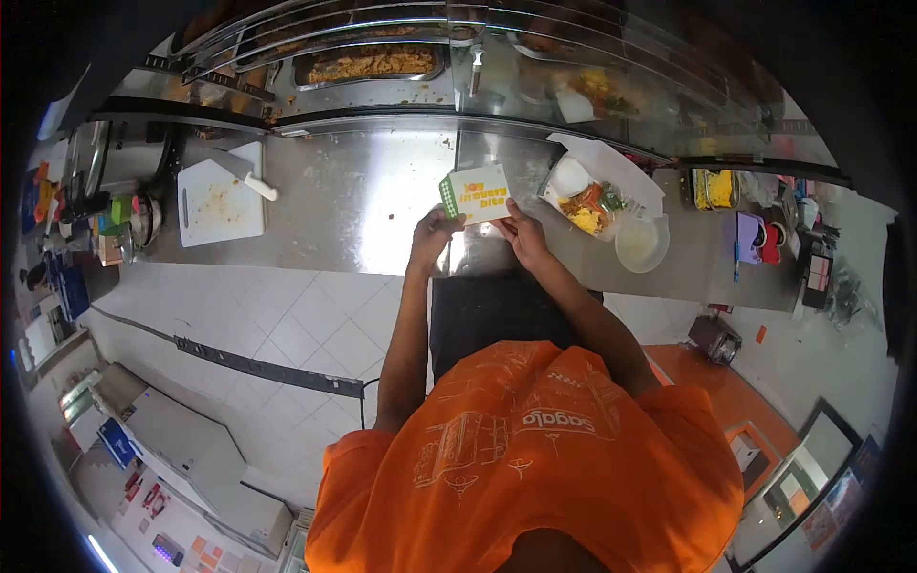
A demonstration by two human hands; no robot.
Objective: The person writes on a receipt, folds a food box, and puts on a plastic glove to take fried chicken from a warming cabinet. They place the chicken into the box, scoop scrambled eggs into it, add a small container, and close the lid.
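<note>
A small white and green food box (480, 194) with yellow and orange print is held between my two hands, close over the front of the steel counter. My left hand (434, 235) grips its lower left corner, fingers closed on the green side. At the lower right corner, my right hand (523, 233) pinches the edge. Just to the right lies an open white takeaway box (638, 181) with a white round tub, yellow shreds, red and green food inside. A round translucent lid (641, 245) rests against its front.
On the left, a knife (250, 181) lies across a stained white cutting board (223, 222). A metal tray of food (371, 66) sits behind the counter (330, 205). To the right are a container of yellow food (714, 188) and a tape roll (767, 239).
</note>
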